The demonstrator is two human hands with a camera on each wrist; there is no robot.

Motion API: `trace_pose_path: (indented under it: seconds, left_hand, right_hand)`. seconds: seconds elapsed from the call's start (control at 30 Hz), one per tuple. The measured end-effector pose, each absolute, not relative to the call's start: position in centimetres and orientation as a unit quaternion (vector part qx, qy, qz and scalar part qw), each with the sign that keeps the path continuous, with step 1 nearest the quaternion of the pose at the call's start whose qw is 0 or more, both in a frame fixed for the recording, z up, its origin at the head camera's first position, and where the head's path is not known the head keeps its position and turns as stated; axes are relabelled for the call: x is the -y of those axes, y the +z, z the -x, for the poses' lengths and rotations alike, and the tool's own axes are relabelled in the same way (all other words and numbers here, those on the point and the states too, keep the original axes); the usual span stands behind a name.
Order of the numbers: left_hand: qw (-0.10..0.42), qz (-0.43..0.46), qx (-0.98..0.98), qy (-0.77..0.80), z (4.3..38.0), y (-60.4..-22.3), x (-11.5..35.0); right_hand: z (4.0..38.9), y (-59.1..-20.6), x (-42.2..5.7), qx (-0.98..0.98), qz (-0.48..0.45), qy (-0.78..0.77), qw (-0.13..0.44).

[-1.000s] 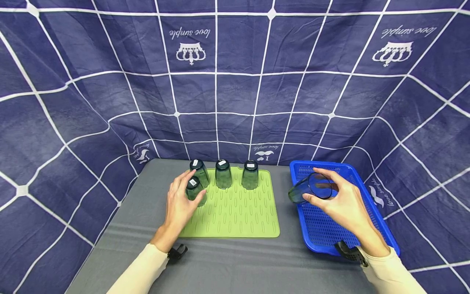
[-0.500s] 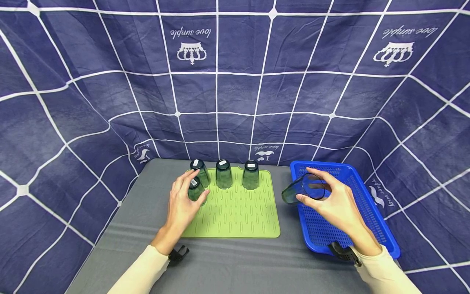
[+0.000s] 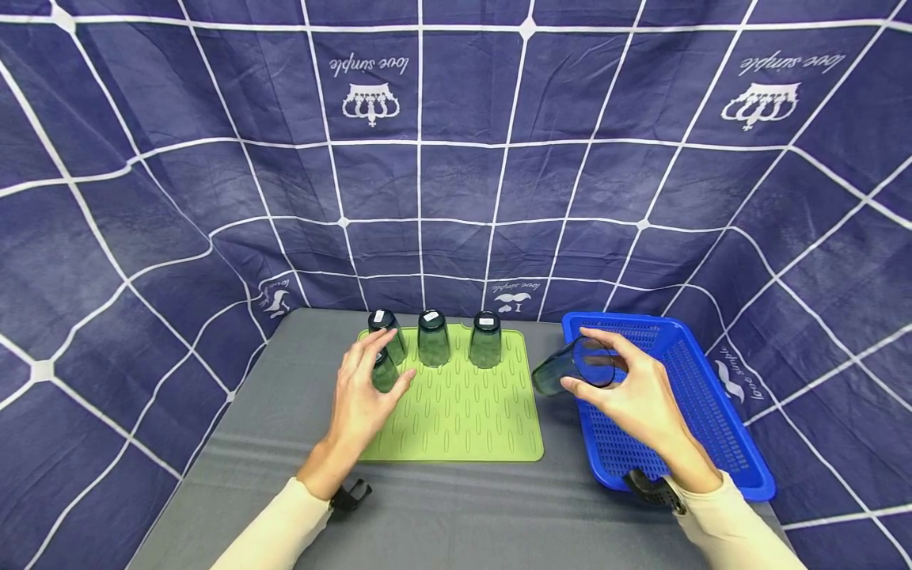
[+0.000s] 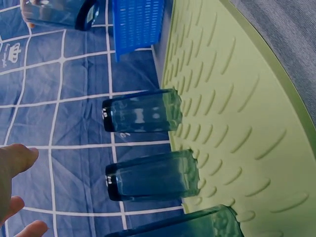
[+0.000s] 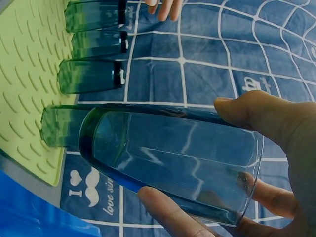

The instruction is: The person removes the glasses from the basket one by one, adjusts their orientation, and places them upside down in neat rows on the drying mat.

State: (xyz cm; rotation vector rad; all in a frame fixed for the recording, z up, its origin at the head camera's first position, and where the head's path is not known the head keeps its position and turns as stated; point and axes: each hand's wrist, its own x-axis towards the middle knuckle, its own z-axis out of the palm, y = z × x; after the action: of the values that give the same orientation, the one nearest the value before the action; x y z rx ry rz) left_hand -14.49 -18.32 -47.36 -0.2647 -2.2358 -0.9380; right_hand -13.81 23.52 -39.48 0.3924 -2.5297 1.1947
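Note:
My right hand (image 3: pixel 641 400) grips a tilted blue-tinted drinking glass (image 3: pixel 556 374) between thumb and fingers. The glass is in the air between the green mat (image 3: pixel 470 427) and the blue basket; its side fills the middle of the right wrist view (image 5: pixel 168 158). Upside down along the mat's back edge stand a left glass (image 3: pixel 381 320), a middle glass (image 3: pixel 433 340) and a right glass (image 3: pixel 486 340). A front-left glass (image 3: pixel 385 374) is partly hidden behind my left hand (image 3: pixel 359 400), whose thumb and fingers are spread. Nothing is between them in the left wrist view.
A blue plastic basket (image 3: pixel 758 467) with perforated walls stands to the right of the mat. Grey cloth (image 3: pixel 456 514) covers the table. Dark blue patterned fabric (image 3: pixel 456 182) hangs behind and at both sides.
My right hand has carried its glass left, out from over the basket towards the mat. The left hand has shifted slightly right and away from the front-left glass, which stays put.

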Motion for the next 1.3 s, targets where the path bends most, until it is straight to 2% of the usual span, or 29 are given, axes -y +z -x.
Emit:
trace_pose_path:
  seconds: [0.23, 1.3]
  left_hand:
    - [0.352, 0.116, 0.853, -0.369, 14.5, -47.0, 17.6]
    - [0.306, 0.141, 0.849, -0.407, 13.2, -46.1, 14.3]
  right_hand:
    - [13.9, -39.6, -22.9, 0.877, -0.132, 0.439, 0.147]
    - [13.8, -40.5, -21.1, 0.845, -0.109, 0.504, 0.140]
